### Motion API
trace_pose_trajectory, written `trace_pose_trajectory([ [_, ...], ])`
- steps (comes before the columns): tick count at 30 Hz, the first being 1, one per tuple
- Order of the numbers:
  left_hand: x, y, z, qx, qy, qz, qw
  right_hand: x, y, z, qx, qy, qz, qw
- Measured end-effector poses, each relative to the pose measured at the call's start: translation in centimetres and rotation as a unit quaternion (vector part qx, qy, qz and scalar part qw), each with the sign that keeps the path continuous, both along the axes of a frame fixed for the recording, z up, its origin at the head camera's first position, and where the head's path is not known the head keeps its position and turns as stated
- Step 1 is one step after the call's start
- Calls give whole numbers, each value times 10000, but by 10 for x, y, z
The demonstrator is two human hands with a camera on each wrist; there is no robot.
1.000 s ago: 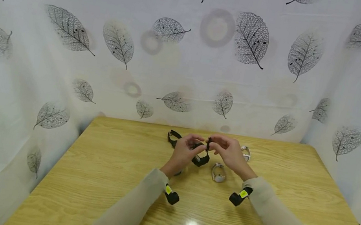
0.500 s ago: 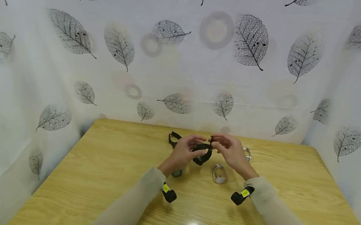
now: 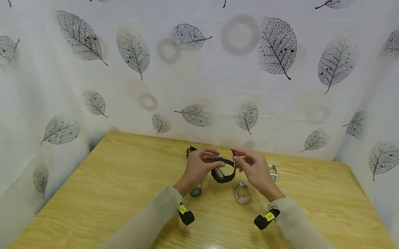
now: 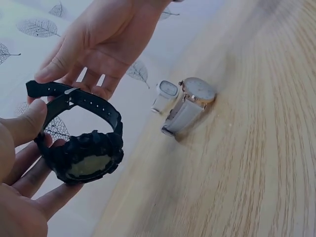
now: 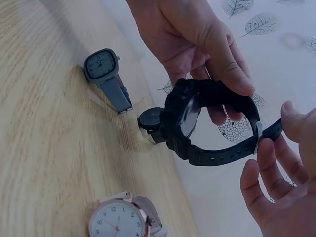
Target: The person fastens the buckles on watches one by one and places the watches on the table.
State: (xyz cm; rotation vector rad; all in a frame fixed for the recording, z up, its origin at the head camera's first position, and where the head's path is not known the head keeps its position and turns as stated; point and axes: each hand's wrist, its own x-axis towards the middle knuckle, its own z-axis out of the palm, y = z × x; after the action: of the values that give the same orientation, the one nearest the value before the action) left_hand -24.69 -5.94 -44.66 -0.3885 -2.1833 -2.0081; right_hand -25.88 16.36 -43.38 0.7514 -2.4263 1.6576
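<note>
Both hands hold a black watch up near the back of the table. Its strap runs through a metal buckle, making a loop. The left hand grips one side of the strap between thumb and fingers, with more fingers spread behind the case in the left wrist view. At the strap's free end, which sticks out past the buckle, the right hand pinches with thumb and fingertips.
Around the hands on the wooden table lie a blue-grey square watch, another black watch, a rose-gold watch with a pale strap and a white watch. A leaf-print curtain hangs behind.
The held black watch has turned and spread into a wider loop between the hands. The left hand has shifted slightly left, and the blue-grey watch has come out from behind it.
</note>
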Motion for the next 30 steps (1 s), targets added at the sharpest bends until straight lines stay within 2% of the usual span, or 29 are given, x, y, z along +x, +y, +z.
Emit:
trace_pose_trajectory([
  [4,0,2,-1,228,135,58,9996,2,-2,-4,27,-36,43,10000],
  [11,-2,3,-1,418,223,-19,9989,5,-4,-7,-323,-189,-229,9990],
  [16,-2,2,0,455,88,-97,9989,7,-3,-2,20,-1,-168,9999],
  [20,-3,1,0,454,24,-138,9989,6,-1,4,526,475,-87,9974],
  [25,-2,0,1,417,68,-126,9990,5,-1,7,1032,1354,119,9853],
  [30,-1,-1,1,377,139,-148,9991,5,-3,7,1160,1701,162,9784],
])
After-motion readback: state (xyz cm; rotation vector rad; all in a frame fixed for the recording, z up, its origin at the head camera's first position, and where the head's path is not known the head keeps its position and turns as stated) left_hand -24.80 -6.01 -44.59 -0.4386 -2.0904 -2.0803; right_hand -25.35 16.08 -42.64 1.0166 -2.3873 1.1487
